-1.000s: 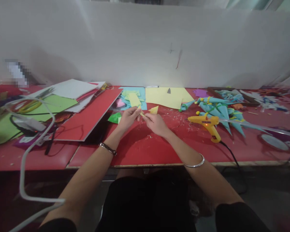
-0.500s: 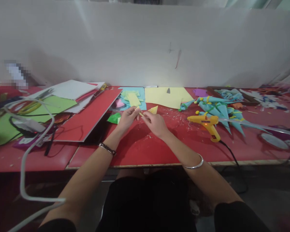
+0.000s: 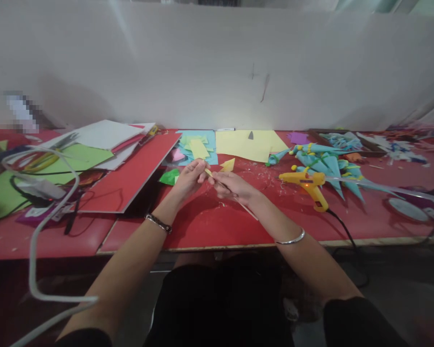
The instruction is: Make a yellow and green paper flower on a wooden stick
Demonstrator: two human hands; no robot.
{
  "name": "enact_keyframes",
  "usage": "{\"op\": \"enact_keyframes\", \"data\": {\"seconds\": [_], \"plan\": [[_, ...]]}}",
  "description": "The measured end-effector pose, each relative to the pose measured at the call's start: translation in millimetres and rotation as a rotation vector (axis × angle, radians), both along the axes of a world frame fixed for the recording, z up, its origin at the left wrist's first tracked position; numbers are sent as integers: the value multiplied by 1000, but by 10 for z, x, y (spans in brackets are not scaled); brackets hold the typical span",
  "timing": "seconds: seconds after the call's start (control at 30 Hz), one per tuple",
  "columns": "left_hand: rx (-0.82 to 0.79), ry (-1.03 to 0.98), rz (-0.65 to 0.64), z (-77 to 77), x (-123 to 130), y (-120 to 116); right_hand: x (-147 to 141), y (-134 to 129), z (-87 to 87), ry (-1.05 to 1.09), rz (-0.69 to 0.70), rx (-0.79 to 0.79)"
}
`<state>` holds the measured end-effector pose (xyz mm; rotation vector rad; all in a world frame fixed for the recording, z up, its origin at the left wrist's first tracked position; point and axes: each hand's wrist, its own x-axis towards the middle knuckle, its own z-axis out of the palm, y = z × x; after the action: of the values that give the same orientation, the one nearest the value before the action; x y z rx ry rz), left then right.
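left hand [image 3: 191,175]: fingertips pinched on a small yellow piece [image 3: 209,172], most of it hidden by the fingers. right hand [image 3: 235,185]: closed on a thin stick [image 3: 248,211], which runs back under the palm and out beside the wrist. the two hands meet above the surface [image 3: 217,233], presumably so one steadies the yellow piece while the other guides the stick; whether piece and stick are joined cannot be told.

just beyond the hands lies a folded yellow scrap [image 3: 227,166]. further back, cut slips [image 3: 198,148] are heaped on a blue sheet [image 3: 211,135], next to a pale yellow sheet [image 3: 238,145]; both appear placed for easy reach. a green packet [image 3: 169,177] lies near the left hand.

to the right, a yellow glue gun [image 3: 305,180] rests on its side, indicator lit, nozzle towards the hands, probably kept handy. beside it, blue cones [image 3: 329,166] with green and yellow trim are grouped together. at far left, a red board [image 3: 130,180] lies aslant.
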<state>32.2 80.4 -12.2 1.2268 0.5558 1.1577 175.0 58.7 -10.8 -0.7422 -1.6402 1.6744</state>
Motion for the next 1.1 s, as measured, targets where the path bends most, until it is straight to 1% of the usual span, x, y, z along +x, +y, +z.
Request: {"op": "enact_keyframes", "data": {"seconds": [0.03,0.07,0.17,0.23,0.27,0.33,0.4,0.47,0.57,0.63,0.7,0.8,0.87,0.93,1.1], "plan": [[10,0,9,-10,-2,10,-9,-1,-7,-26,-32,34],[25,8,35,-23,-4,25,-22,-3,-15,-74,-99,104],[77,68,174,-71,-13,83,-58,-16,-33,-352,-376,441],[96,108,245,-90,-17,109,-65,-31,-36,-572,-510,630],[96,118,263,-91,-17,114,-63,-39,-34,-670,-544,689],[78,119,268,-81,-15,108,-56,-55,-26,-805,-563,748],[48,106,250,-59,-10,89,-52,-62,-17,-853,-558,763],[29,78,221,-38,-5,67,-55,-57,-12,-804,-547,743],[25,32,174,-19,-2,44,-65,-33,-14,-571,-493,643],[22,16,138,-11,-7,36,-67,-24,-11,-363,-405,500],[8,7,99,-2,-16,27,-61,-31,2,-176,-285,311],[-23,-7,32,21,-27,2,-41,-69,32,17,-99,48],[-46,-9,5,40,-31,-21,-27,-92,42,96,9,-62],[-63,0,1,54,-36,-41,-19,-104,36,143,89,-122],[-52,11,-20,36,-71,-34,-25,-120,15,175,178,-166]]}}
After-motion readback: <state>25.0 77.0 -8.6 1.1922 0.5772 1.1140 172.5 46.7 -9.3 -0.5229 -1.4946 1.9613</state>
